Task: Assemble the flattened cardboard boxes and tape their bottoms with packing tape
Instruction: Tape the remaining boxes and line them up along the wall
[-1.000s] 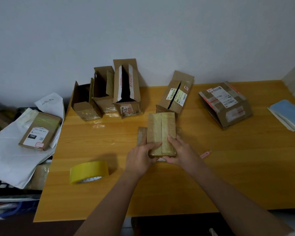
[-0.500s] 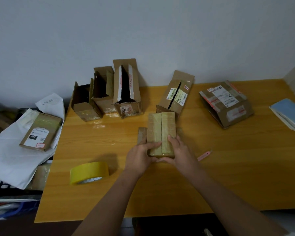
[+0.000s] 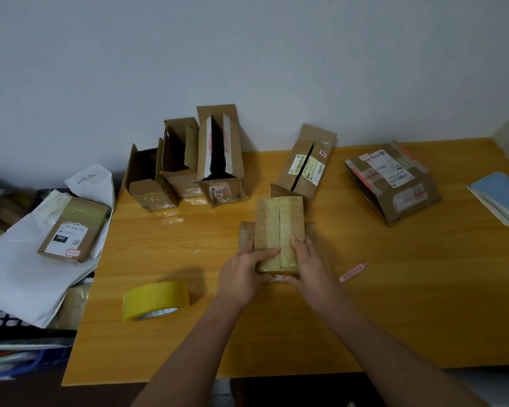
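A small cardboard box stands on the wooden table with its two bottom flaps folded shut on top, covered in old tape. My left hand grips its near left corner, thumb lying across the top. My right hand grips the near right corner, fingers on the top flap. A yellow roll of packing tape lies to the left of my left hand. A pink utility knife lies just right of my right hand.
Three opened boxes stand at the back left by the wall. Another box lies behind the held one, and a labelled box lies at the right. A blue notebook is at the far right. A flat parcel lies on white bags off the left edge.
Both hands have kept their hold on the box. The right hand's fingers have shifted slightly on the top flap; the box stays in place.
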`<state>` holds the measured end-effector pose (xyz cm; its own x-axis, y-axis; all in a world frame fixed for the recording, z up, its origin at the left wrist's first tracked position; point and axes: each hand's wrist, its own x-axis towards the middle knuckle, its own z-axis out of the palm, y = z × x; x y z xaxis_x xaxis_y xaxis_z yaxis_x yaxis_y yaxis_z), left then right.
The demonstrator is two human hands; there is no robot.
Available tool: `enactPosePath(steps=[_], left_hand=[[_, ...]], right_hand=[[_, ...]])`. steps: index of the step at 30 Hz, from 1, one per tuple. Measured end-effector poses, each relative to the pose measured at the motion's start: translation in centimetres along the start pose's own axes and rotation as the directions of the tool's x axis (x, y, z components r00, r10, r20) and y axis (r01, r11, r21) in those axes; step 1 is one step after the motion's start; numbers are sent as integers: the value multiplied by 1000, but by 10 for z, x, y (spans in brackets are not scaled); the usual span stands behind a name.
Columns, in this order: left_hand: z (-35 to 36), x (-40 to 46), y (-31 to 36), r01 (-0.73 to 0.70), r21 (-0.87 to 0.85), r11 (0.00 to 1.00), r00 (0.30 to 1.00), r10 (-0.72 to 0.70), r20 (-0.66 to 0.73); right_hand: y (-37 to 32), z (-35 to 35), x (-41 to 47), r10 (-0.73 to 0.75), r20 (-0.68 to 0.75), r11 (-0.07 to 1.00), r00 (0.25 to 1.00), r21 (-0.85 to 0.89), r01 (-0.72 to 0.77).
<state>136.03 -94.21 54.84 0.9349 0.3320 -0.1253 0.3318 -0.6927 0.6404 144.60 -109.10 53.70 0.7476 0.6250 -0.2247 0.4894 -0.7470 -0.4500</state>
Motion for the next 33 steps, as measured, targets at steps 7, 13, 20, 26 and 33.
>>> enactPosePath(steps=[7, 13, 20, 26, 33], left_hand=[[-6, 2, -2, -3, -34, 999, 996, 6, 92], [-31, -2, 8, 295, -531, 794, 938, -134, 319], [-9, -3, 32, 552, -666, 502, 823, -453, 342], [-37, 12, 16, 553, -591, 587, 796, -581, 169], [-37, 14, 14, 467, -538, 701, 810, -583, -57]], right_hand=[[13, -15, -6, -94, 95, 990, 991, 119, 82], [14, -63, 1, -64, -62, 972, 996, 223, 76], [0, -48, 34, 4, 120, 901, 993, 430, -55], [-6, -42, 31, 113, -96, 926, 989, 372, -69], [-7, -46, 59, 182, 41, 849, 982, 498, -178]])
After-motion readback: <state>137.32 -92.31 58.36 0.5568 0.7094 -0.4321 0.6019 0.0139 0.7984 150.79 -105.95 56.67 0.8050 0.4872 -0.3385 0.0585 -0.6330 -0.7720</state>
